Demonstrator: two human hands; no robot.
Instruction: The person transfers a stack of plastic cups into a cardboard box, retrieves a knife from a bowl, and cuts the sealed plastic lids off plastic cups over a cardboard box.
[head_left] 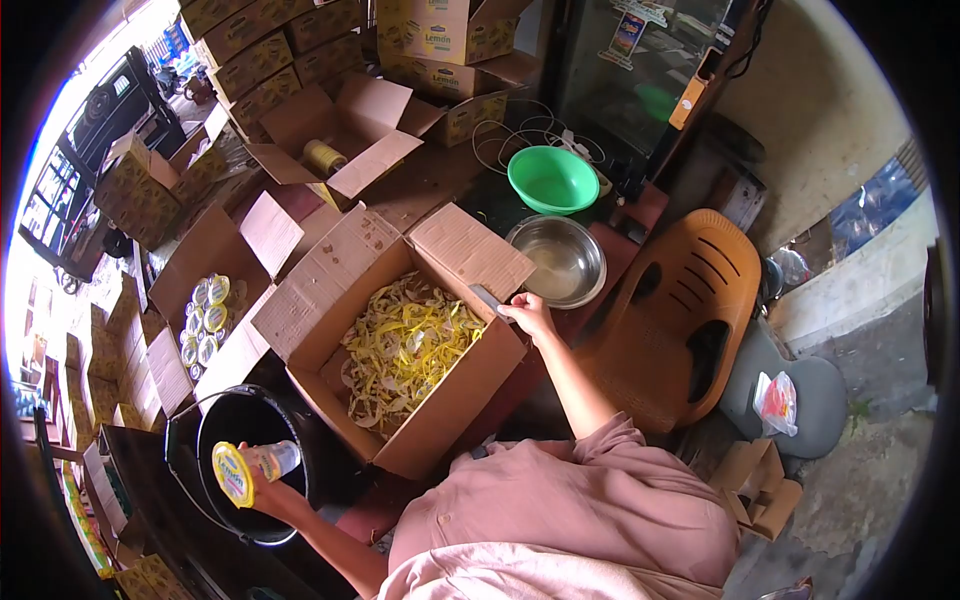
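Observation:
My left hand [272, 492] is closed around a clear plastic cup [284, 459] with a yellow "Lemon" lid [232, 475], tipped on its side over a black bucket [255, 405]. My right hand [529, 314] grips a knife [487, 298], whose greyish blade points up and left beside the flap of an open cardboard box [440, 425]. Inside that box lies a heap of yellow and clear plastic trimmings [410, 340]. The knife's handle is mostly hidden by my fingers.
A steel bowl [560, 262] of liquid and a green basin [553, 180] stand beyond the box. An orange plastic chair [690, 310] is to the right. At left, another carton holds several lidded cups [208, 315]. Stacked cartons [260, 75] rise at the back.

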